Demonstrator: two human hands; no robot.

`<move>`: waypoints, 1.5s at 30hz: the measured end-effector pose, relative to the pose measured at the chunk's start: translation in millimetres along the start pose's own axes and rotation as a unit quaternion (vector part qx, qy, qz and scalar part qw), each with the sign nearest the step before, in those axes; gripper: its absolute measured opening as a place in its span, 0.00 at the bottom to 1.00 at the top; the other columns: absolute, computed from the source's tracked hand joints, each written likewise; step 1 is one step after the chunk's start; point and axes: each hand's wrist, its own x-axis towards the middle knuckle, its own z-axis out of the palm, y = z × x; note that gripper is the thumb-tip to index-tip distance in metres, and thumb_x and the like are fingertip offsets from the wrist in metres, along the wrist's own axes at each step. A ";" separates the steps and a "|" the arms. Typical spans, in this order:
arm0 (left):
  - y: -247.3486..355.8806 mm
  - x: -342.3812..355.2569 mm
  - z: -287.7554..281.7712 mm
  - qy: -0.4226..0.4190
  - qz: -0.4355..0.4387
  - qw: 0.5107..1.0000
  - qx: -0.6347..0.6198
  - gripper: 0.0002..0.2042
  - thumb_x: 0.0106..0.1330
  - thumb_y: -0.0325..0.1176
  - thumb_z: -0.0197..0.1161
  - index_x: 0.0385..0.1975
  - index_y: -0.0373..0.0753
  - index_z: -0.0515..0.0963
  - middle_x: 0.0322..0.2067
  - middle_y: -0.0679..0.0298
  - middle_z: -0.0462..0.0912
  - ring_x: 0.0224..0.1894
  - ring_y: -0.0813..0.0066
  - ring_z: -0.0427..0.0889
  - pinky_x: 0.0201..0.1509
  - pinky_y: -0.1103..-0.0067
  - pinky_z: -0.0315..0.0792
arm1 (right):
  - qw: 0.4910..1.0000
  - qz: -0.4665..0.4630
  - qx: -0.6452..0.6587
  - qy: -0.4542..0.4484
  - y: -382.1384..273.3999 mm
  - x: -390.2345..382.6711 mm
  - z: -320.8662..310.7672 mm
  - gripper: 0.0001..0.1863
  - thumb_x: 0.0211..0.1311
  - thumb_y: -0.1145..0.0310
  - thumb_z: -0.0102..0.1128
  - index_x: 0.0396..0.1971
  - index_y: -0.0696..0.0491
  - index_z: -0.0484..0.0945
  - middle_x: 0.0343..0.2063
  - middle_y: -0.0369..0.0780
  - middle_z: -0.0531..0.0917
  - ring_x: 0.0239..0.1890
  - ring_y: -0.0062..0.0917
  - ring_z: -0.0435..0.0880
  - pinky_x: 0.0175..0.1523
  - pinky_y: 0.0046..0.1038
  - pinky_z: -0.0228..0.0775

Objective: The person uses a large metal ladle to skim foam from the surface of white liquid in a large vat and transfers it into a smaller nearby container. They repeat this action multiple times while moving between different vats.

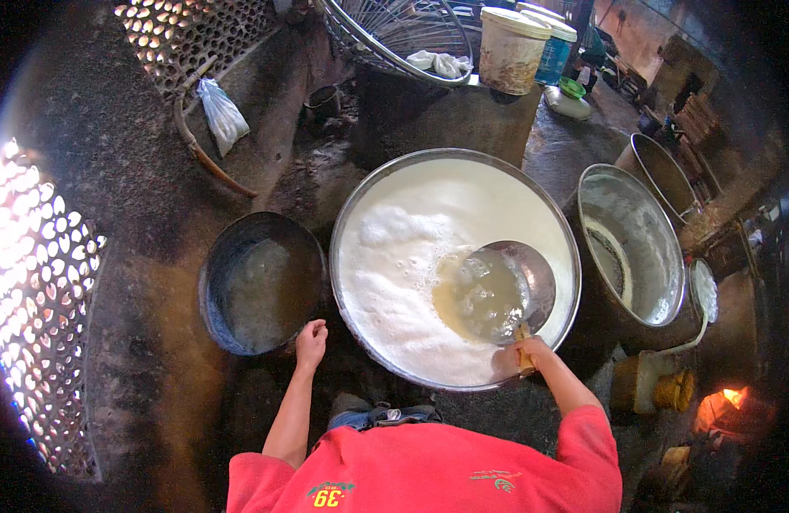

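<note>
A wide metal-rimmed vat (341, 299) stands in front of me, full of creamy white liquid (488, 184) with thick white foam (386, 291) on its left side. My right hand (531, 349) grips the short wooden handle of a large round metal ladle (541, 282) at the vat's near right. The ladle's bowl is tilted and partly sunk, with clear yellowish liquid (475, 299) pooled in and around it. My left hand (310, 344) is curled closed beside the near rim of a dark basin (213, 303); nothing shows sticking out of it. Cloudy liquid lies in that basin.
Right of the vat stands a big metal tub (668, 265), with another tub (664, 175) behind. A fire (732, 400) burns at the lower right. Beyond the vat are a wire basket (394, 43) and stained bucket (512, 53). A plastic bag (223, 118) hangs far left.
</note>
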 end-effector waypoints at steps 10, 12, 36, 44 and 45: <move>-8.3 76.5 59.6 -0.034 -0.046 0.997 0.043 0.26 0.59 0.41 0.61 0.56 0.33 0.70 0.45 0.50 0.81 0.49 0.57 0.79 0.53 0.69 0.70 | 0.868 -0.186 -0.231 0.398 -64.2 -64.3 -91.6 0.16 0.50 0.75 0.63 0.36 0.59 0.65 0.21 0.45 0.78 0.16 0.36 0.78 0.17 0.39 0.69; -11.7 86.9 64.4 -0.044 -0.046 0.997 0.051 0.25 0.59 0.42 0.62 0.53 0.33 0.73 0.44 0.50 0.81 0.49 0.57 0.79 0.52 0.69 0.70 | 0.727 -0.322 -0.346 0.498 -69.6 -66.2 -111.0 0.19 0.49 0.74 0.64 0.38 0.58 0.64 0.25 0.49 0.80 0.21 0.40 0.82 0.20 0.37 0.71; 11.5 105.9 36.7 -0.171 -0.141 0.973 0.072 0.22 0.53 0.43 0.64 0.46 0.38 0.74 0.47 0.48 0.79 0.51 0.49 0.77 0.53 0.60 0.70 | 0.701 -0.269 -0.636 0.177 -279.4 -98.7 347.0 0.32 0.53 0.76 0.52 0.58 0.30 0.69 0.49 0.41 0.77 0.49 0.39 0.79 0.51 0.40 0.75; 6.4 108.6 36.4 -0.160 -0.092 0.980 0.072 0.22 0.52 0.44 0.67 0.42 0.34 0.76 0.43 0.47 0.80 0.48 0.49 0.78 0.51 0.63 0.72 | 0.715 -0.273 -0.616 0.188 -209.1 -88.6 294.6 0.20 0.48 0.72 0.58 0.45 0.57 0.75 0.42 0.48 0.81 0.49 0.43 0.78 0.52 0.41 0.72; 7.6 110.2 35.4 -0.158 -0.083 0.981 0.079 0.22 0.51 0.44 0.67 0.41 0.34 0.76 0.42 0.47 0.81 0.48 0.49 0.79 0.51 0.63 0.72 | 0.710 -0.241 -0.637 0.179 -204.6 -92.8 289.5 0.23 0.50 0.73 0.56 0.50 0.47 0.73 0.44 0.46 0.80 0.49 0.41 0.78 0.52 0.40 0.72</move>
